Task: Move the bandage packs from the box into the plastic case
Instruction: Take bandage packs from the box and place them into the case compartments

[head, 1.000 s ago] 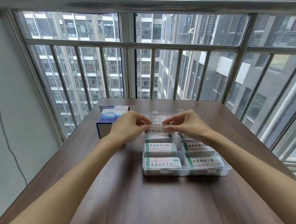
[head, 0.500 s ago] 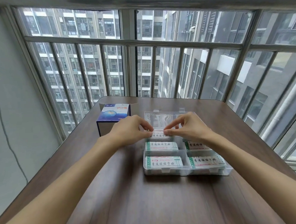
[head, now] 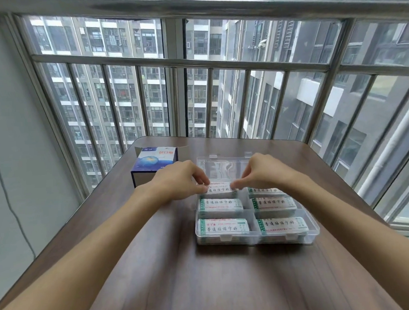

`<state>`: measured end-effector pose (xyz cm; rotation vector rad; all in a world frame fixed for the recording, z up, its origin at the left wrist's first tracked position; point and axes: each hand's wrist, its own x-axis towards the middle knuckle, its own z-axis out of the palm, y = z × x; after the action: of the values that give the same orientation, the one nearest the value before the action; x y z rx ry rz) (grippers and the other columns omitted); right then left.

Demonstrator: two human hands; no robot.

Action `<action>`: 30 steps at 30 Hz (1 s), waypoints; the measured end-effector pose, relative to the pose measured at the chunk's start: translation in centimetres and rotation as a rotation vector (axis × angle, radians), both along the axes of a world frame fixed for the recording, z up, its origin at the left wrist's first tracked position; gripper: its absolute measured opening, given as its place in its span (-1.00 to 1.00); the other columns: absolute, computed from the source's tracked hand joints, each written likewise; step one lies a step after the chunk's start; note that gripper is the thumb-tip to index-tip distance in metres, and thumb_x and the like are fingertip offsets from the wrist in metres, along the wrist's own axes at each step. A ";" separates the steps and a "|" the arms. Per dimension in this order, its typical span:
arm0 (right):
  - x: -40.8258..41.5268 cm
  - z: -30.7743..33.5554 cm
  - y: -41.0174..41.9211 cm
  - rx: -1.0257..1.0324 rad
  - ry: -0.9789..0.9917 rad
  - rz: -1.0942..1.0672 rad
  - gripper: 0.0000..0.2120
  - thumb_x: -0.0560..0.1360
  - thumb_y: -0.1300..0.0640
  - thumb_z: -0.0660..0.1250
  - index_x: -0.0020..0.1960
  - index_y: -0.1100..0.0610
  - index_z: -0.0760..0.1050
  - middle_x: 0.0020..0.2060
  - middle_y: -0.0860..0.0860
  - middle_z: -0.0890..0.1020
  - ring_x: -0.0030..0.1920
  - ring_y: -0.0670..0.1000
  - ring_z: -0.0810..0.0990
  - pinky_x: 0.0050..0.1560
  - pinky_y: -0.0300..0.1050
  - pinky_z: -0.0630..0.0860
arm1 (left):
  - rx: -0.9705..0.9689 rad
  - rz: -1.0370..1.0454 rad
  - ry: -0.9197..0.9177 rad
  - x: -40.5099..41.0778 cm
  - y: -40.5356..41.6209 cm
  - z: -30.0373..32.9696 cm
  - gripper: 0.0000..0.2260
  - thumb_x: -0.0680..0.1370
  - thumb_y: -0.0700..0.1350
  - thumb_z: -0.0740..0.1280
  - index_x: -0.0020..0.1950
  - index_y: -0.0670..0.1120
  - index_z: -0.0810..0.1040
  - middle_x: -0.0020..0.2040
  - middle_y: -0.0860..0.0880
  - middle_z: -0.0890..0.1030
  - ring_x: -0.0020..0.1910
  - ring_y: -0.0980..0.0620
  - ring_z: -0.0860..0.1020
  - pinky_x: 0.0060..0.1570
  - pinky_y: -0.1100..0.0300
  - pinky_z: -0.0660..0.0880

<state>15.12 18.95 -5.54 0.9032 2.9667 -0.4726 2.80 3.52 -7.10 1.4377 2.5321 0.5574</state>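
My left hand (head: pixel 176 180) and right hand (head: pixel 268 172) pinch one bandage pack (head: pixel 220 189) over the clear plastic case's (head: pixel 255 242) far-left compartment (5 others hold packs). Blue box (head: pixel 155 161) interior hidden.

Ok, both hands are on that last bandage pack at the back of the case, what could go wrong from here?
1. The bandage pack, pinched at its ends by the left hand and right hand, may catch on the far-left compartment's walls and sit tilted.
2. Pressing down could slide the light plastic case.
3. A proud pack might stop the lid closing.
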 end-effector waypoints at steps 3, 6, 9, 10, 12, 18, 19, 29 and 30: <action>-0.4 -0.4 -0.7 0.015 -0.049 0.011 -0.60 0.39 -0.17 0.43 -0.06 0.18 0.65 -0.16 0.02 0.68 -0.23 -0.03 0.58 -0.19 -0.11 0.53 | -0.015 -0.003 0.005 0.1 0.0 0.1 -0.88 0.50 0.04 0.39 0.03 0.14 0.64 -0.28 0.27 0.50 -0.06 0.15 0.54 0.03 0.13 0.51; -0.4 0.0 -0.9 0.005 -0.066 0.010 -0.63 0.40 -0.16 0.42 -0.11 0.17 0.65 -0.31 -0.04 0.61 -0.29 -0.06 0.54 -0.25 -0.15 0.47 | 0.025 0.004 -0.008 0.2 -0.2 0.1 -0.83 0.50 0.03 0.39 0.07 0.11 0.63 -0.14 0.21 0.58 -0.06 0.15 0.54 0.06 0.11 0.52; -0.1 1.1 -0.8 -0.060 -0.093 0.023 -0.66 0.45 -0.14 0.36 -0.13 0.15 0.66 -0.41 -0.06 0.58 -0.33 -0.10 0.52 -0.21 -0.18 0.46 | 0.112 0.009 -0.085 0.1 -0.6 0.1 -0.75 0.49 0.02 0.41 0.16 0.07 0.60 -0.01 0.15 0.61 -0.08 0.17 0.55 0.12 0.10 0.51; 0.0 1.7 -0.8 -0.073 -0.092 0.026 -0.67 0.47 -0.13 0.34 -0.14 0.13 0.65 -0.42 -0.06 0.58 -0.34 -0.11 0.50 -0.22 -0.19 0.46 | 0.152 0.012 -0.121 -0.1 -1.1 0.4 -0.76 0.49 0.01 0.41 0.15 0.06 0.61 -0.02 0.14 0.62 -0.09 0.19 0.55 0.12 0.10 0.52; 0.1 3.0 -0.9 -0.065 -0.075 0.036 -0.69 0.50 -0.11 0.31 -0.15 0.13 0.63 -0.42 -0.06 0.56 -0.35 -0.13 0.48 -0.30 -0.24 0.41 | 0.257 0.042 -0.142 -0.5 -2.2 1.5 -0.83 0.50 0.01 0.40 0.07 0.08 0.63 -0.05 0.14 0.64 -0.12 0.23 0.56 0.07 0.13 0.53; -3.9 4.2 -2.8 -0.029 0.147 0.186 -0.59 0.56 -0.07 0.24 0.23 0.23 0.51 0.12 0.10 0.62 -0.01 -0.01 0.59 -0.01 -0.18 0.52 | 0.466 0.499 0.062 -4.8 -6.3 3.6 -0.73 0.52 0.09 0.34 0.18 0.04 0.57 0.08 0.05 0.61 0.09 0.00 0.54 0.13 0.02 0.48; -5.0 3.8 -3.3 -0.020 0.175 0.201 -0.54 0.57 -0.07 0.22 0.33 0.22 0.42 0.27 0.12 0.52 0.16 0.05 0.54 0.15 -0.11 0.49 | 0.400 0.568 0.057 -5.6 -6.6 3.2 -0.63 0.53 0.12 0.31 0.26 -0.02 0.52 0.19 -0.02 0.57 0.20 -0.09 0.49 0.21 -0.03 0.44; -13.8 -0.7 -4.6 -0.044 0.075 0.270 -0.49 0.63 -0.03 0.07 0.49 0.21 0.19 0.51 0.12 0.15 0.50 0.08 0.07 0.46 0.00 0.04 | 0.287 0.516 -0.704 -7.3 -8.5 -1.1 -0.66 0.55 0.15 0.27 0.23 0.00 0.50 0.10 0.04 0.60 0.04 0.04 0.49 -0.19 0.19 0.32; -13.9 -0.8 -4.7 -0.127 0.102 0.273 -0.52 0.61 0.01 0.12 0.46 0.21 0.24 0.48 0.13 0.22 0.47 0.09 0.16 0.44 0.01 0.11 | 0.289 0.490 -0.730 -7.5 -8.8 -1.2 -0.67 0.53 0.15 0.30 0.20 0.00 0.53 0.07 0.04 0.63 0.04 0.06 0.52 -0.19 0.19 0.33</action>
<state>1.25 14.24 -6.39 0.4669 3.0408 -0.7042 -4.72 -5.32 -8.28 0.4795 2.2079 1.2879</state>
